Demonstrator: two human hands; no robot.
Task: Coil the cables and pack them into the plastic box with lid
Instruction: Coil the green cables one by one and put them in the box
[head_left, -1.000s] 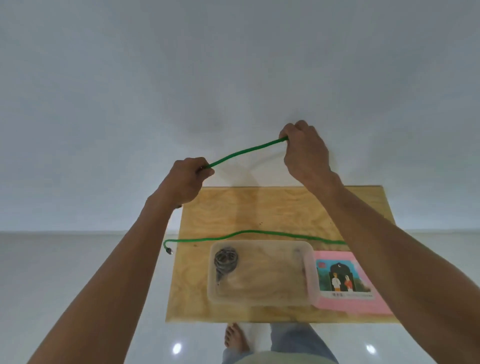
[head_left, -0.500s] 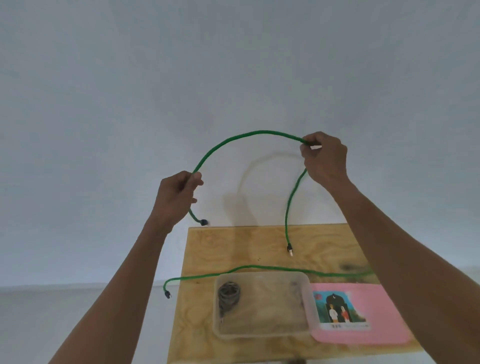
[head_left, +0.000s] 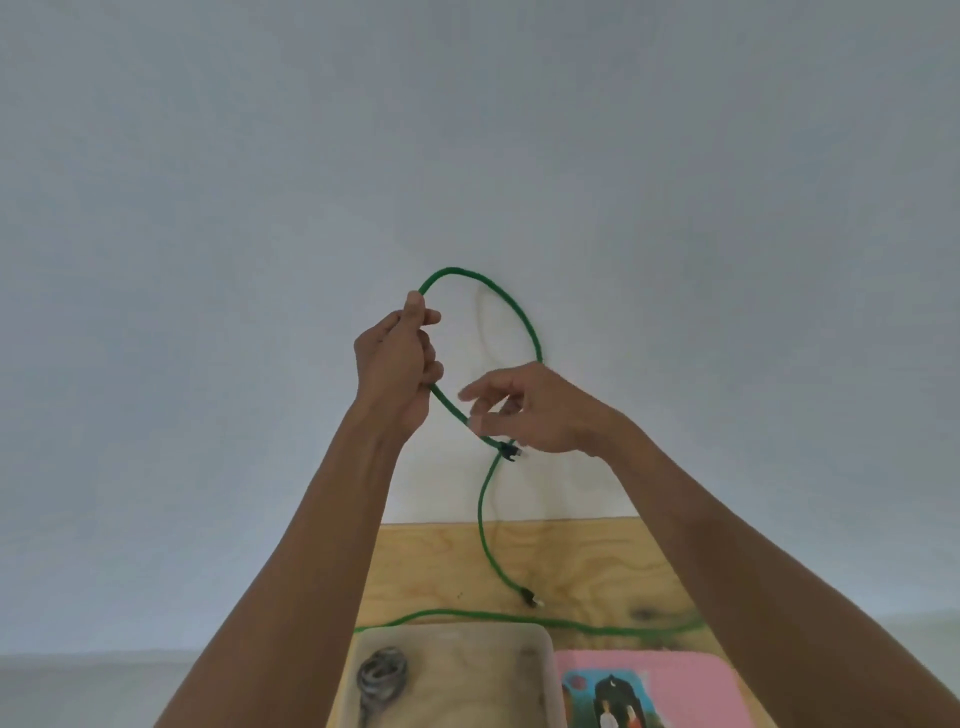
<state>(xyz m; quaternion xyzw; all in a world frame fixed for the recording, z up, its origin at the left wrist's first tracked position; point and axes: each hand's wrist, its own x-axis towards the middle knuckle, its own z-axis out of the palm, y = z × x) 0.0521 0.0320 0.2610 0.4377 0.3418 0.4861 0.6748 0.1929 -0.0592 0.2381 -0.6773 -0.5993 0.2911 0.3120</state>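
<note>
I hold a green cable (head_left: 511, 306) up in front of the white wall, bent into one loop. My left hand (head_left: 397, 369) grips the loop's left side. My right hand (head_left: 535, 410) has its fingers spread and pinches the cable near its dark plug end (head_left: 510, 451). The cable's other plug (head_left: 531, 597) hangs down over the wooden board (head_left: 571, 566). A second green cable (head_left: 519, 618) lies across the board behind the clear plastic box (head_left: 540, 654). A grey coiled cable (head_left: 382, 675) sits in the box's left part.
A pink lid with a picture (head_left: 660, 686) lies right of the box on the board. The white wall fills the view behind my hands, and pale floor (head_left: 78, 691) shows at the lower left.
My hands have come together, closing the wide arc of green cable into a tight loop. My right hand dropped from the arc's top to the plug end by my left hand. The view tilted upward.
</note>
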